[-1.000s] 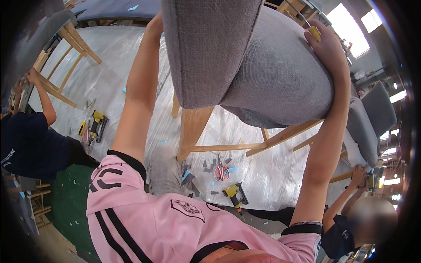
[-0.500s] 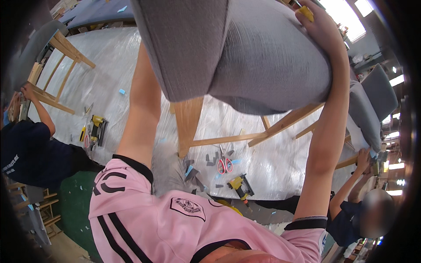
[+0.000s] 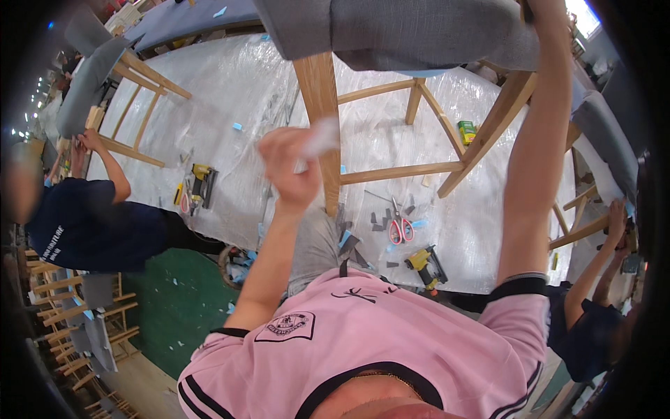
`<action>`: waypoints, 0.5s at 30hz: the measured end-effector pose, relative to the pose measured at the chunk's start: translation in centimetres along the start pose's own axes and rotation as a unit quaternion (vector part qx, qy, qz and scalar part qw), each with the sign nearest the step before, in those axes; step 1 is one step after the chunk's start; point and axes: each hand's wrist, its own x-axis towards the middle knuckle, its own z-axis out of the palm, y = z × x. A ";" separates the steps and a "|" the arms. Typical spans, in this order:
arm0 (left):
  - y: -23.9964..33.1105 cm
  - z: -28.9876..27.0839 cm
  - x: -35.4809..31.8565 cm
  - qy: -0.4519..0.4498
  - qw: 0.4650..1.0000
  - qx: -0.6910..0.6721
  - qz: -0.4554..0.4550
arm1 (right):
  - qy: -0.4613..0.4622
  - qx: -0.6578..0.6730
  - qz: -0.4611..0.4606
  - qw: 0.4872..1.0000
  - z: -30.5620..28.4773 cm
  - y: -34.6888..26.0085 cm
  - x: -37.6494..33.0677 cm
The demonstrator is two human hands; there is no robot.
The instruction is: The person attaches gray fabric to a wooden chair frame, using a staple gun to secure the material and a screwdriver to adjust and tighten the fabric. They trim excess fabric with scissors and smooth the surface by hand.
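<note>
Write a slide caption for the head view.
Left hand near the wooden leg of a grey upholstered chair, scissors nearby.

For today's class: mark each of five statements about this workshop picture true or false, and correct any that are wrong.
1. The nearest chair has wooden legs. True.
2. Its upholstery is bright red. False: it is grey.
3. The left hand lies flat on the seat. False: it is raised, motion-blurred, below the seat in the picture and close beside a front leg in view.
4. Scissors with red-and-white handles lie left of the nearer yellow-and-black staple gun. True.
5. The green-and-yellow box sits on the chair. False: it is on the plastic-covered work surface.
</note>
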 end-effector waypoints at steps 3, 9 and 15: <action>1.7 2.3 2.9 -0.053 0.993 -0.049 0.094 | -0.029 0.172 0.161 0.972 -4.0 3.7 -12.7; -0.1 5.0 2.2 -0.160 0.980 -0.042 0.107 | -0.176 0.332 0.226 0.899 4.3 -2.8 -30.4; -1.3 4.3 2.2 -0.186 0.972 -0.077 0.123 | -0.237 0.319 0.235 0.887 7.3 -2.6 -30.7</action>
